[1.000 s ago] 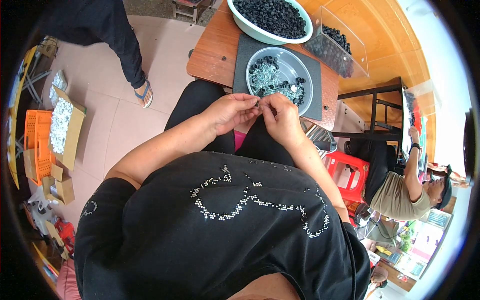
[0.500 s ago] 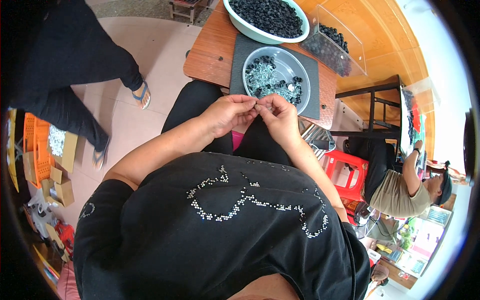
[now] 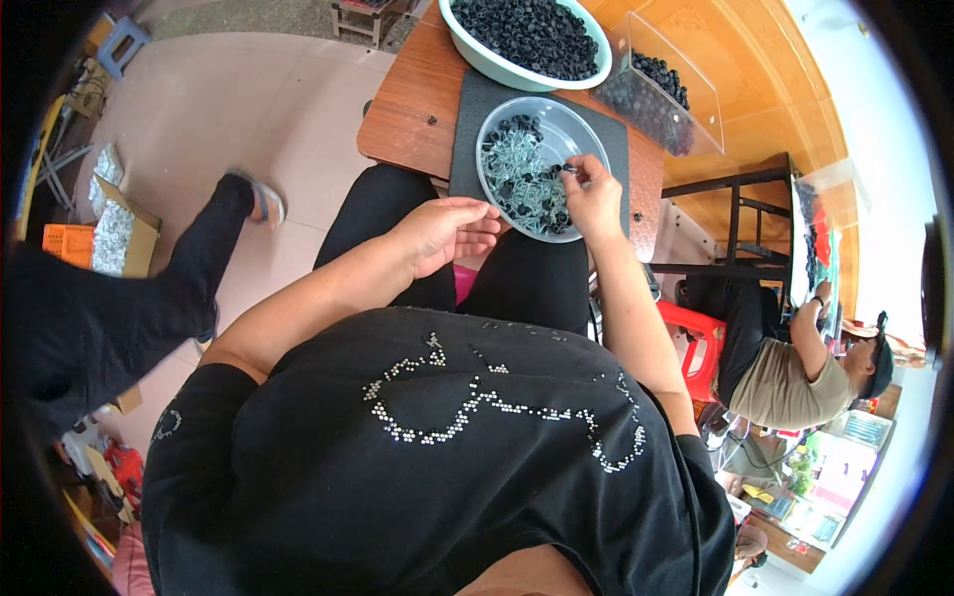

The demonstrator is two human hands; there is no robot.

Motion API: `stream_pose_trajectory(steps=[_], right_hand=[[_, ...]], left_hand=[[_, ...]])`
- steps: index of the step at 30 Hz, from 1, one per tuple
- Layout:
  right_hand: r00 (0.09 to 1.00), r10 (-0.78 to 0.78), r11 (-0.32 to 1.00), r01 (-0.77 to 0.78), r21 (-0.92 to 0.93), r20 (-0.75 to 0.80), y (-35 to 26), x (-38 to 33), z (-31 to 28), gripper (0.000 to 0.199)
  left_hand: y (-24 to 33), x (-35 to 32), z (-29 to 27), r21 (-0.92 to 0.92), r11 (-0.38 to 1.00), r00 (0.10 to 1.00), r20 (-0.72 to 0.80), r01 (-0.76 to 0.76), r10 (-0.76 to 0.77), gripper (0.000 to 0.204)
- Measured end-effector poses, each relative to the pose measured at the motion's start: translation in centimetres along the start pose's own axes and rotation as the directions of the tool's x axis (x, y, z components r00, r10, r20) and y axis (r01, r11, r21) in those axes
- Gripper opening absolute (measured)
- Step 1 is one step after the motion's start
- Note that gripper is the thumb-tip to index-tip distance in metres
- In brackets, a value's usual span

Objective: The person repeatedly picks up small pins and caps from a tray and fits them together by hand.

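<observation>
A grey translucent basin sits on a dark mat at the near edge of the wooden table, tilted a little toward me. Inside lie many thin pale greenish pins mixed with small black round parts. Over the basin's right side, my right hand pinches a small black round part between thumb and fingertips. Just outside the near left rim is my left hand, above my lap, thumb and fingers apart. No part shows clearly in it.
At the back of the table stand a pale green basin heaped with black parts and a clear box of similar ones. Loose black parts lie on the tabletop. One person walks at left; another sits at right near a red stool.
My hands, together before, have parted. The right moved right and forward over the basin; the left stayed near its place and its fingers loosened. The walking person at left moved nearer.
</observation>
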State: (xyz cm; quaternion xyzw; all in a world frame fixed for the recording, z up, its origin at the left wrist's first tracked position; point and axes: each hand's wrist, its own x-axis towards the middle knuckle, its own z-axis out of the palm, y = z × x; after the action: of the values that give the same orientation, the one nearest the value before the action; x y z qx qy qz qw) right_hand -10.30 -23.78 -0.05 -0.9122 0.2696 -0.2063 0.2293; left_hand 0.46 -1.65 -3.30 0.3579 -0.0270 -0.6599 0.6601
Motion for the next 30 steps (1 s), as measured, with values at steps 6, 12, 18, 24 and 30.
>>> stream_pose_trajectory(steps=[6, 12, 18, 24, 30], right_hand=[[0.974, -0.127, 0.948, 0.175, -0.267, 0.188, 2.5, 1.9, 1.0, 0.021], [0.979, -0.113, 0.952, 0.156, -0.262, 0.172, 2.5, 2.0, 1.5, 0.019], [0.988, 0.009, 0.925, -0.067, 0.375, 0.154, -4.0, -1.3, 0.8, 0.018], [0.959, -0.233, 0.885, 0.142, 0.443, 0.158, -8.2, -5.1, 0.8, 0.019], [0.990, -0.118, 0.759, 0.039, 0.650, 0.079, -8.2, -6.2, 0.1, 0.012]], left_hand=[[0.4, 0.1, -0.4, -0.026, 1.000, 0.998, -0.062, 0.004, -0.006, 0.020], [0.3, 0.3, -0.5, -0.038, 0.999, 0.995, -0.099, 0.014, -0.017, 0.019], [0.6, 0.1, 0.0, -0.017, 0.999, 0.997, -0.066, -0.042, 0.041, 0.021], [0.2, 0.1, 0.3, -0.197, 0.979, 0.986, 0.149, -0.047, 0.077, 0.024], [0.3, -0.3, 0.7, -0.270, 0.960, 0.959, 0.247, -0.068, 0.137, 0.022]])
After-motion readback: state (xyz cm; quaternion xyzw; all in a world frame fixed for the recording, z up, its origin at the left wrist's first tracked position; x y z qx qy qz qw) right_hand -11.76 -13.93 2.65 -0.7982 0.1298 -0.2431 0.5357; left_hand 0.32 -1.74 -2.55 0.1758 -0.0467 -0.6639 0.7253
